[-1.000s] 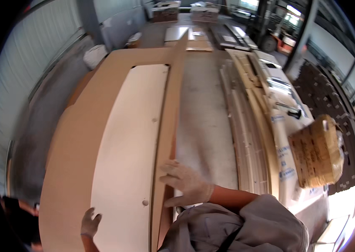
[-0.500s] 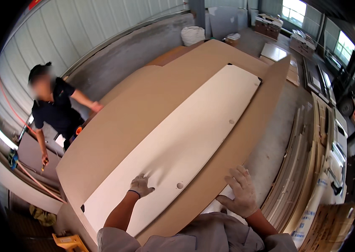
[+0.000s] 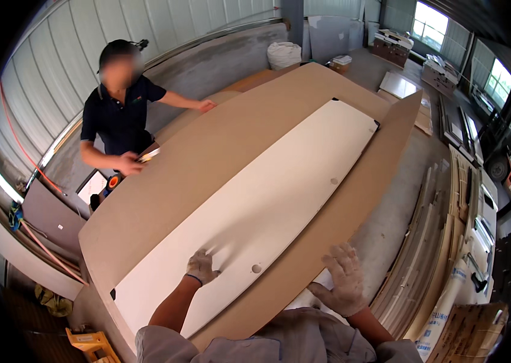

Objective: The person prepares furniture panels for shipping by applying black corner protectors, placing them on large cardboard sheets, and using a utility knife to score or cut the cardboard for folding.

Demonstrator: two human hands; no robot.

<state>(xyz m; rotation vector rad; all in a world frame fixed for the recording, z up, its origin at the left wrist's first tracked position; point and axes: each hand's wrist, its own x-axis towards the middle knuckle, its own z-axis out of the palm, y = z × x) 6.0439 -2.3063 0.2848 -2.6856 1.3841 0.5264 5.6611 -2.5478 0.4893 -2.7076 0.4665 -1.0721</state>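
A long white panel [image 3: 267, 187] with round holes and black corner guards lies on a large brown cardboard sheet [image 3: 201, 163]. My left hand [image 3: 202, 267], in a pale work glove, rests on the near part of the panel with its fingers spread. At the right edge of the cardboard is my right hand [image 3: 344, 281], also gloved, its fingers stretched out and holding nothing. Whether it touches the cardboard edge, I cannot tell.
Across the cardboard a person [image 3: 119, 115] in a dark shirt holds a small light-tipped tool [image 3: 148, 155]. Long strips [image 3: 413, 242] are stacked on my right, beside a brown carton [image 3: 470, 331]. A yellow step-like object [image 3: 93, 346] stands at the lower left.
The person opposite has moved right along the cardboard edge and raised the hand with the tool from low down to the sheet's edge. My hands have barely moved.
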